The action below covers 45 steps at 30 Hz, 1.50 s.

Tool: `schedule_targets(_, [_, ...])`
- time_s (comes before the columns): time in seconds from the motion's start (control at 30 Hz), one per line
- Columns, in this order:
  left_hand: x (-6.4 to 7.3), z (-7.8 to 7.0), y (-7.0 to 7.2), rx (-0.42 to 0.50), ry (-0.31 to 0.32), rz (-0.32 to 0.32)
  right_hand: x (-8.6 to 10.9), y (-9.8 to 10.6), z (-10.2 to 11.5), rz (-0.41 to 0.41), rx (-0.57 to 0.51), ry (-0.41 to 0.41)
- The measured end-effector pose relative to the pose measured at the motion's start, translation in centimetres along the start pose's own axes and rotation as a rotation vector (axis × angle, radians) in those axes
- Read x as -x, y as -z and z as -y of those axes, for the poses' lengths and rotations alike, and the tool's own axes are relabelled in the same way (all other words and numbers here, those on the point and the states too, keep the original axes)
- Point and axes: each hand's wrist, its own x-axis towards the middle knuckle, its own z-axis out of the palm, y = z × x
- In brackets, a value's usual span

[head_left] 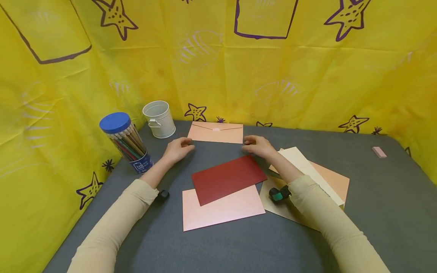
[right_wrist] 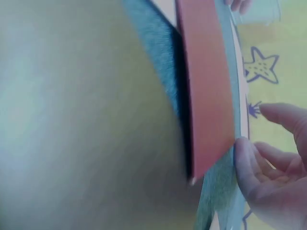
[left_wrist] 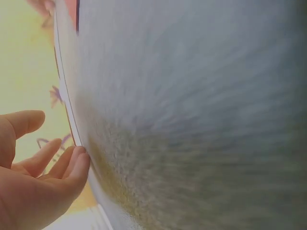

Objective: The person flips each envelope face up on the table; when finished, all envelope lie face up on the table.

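Note:
A peach envelope with its flap side up and a pale round seal lies at the back of the table. Beside its front left corner is my left hand, fingers loosely bent and thumb apart. My right hand is at the envelope's right corner in the same relaxed way. Neither hand grips anything; whether fingertips touch the envelope's edges I cannot tell. Nearer me, a dark red envelope partly covers a pale pink envelope. The right wrist view shows the red envelope left of the fingers.
Under my right forearm lie overlapping cream, peach and beige envelopes. A blue-lidded tub of pencils and a small white metal bucket stand at the left. A pink eraser lies far right. Yellow cloth hangs behind.

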Motion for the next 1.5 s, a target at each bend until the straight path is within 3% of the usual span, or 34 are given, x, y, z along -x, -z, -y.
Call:
schedule_targets(0.13, [1.8,-0.6,-0.3,0.010,-0.039,0.051,1.1,0.5,-0.2,0.045,0.027,0.037])
schedule_targets(0.27, [3.8,-1.0,-0.7,-0.003,-0.090,0.107,2.2,0.7,-0.4,0.068,0.123,0.088])
schedule_targets(0.5, [7.3,-1.1,-1.1,-0.094,-0.184,0.211,4.6,1.0,-1.0,0.161,0.273,0.272])
schedule_targets(0.83, [10.8,-1.0,-1.8,-0.195,-0.192,0.420,7.1,1.6,-2.2,0.371,0.355,0.357])
schedule_targets(1.0, [11.5,-0.7,-2.0,-0.263,-0.255,0.446,7.4,2.1,-2.4,0.399,0.384,0.351])
schedule_targets(1.23, [11.5,-0.4,-2.2,-0.290,-0.282,0.432,7.3,2.5,-2.9,0.431,0.378,0.348])
schedule_targets(1.5, [11.3,-0.3,-2.1,-0.314,-0.341,0.395,7.1,2.6,-3.4,0.406,0.406,0.363])
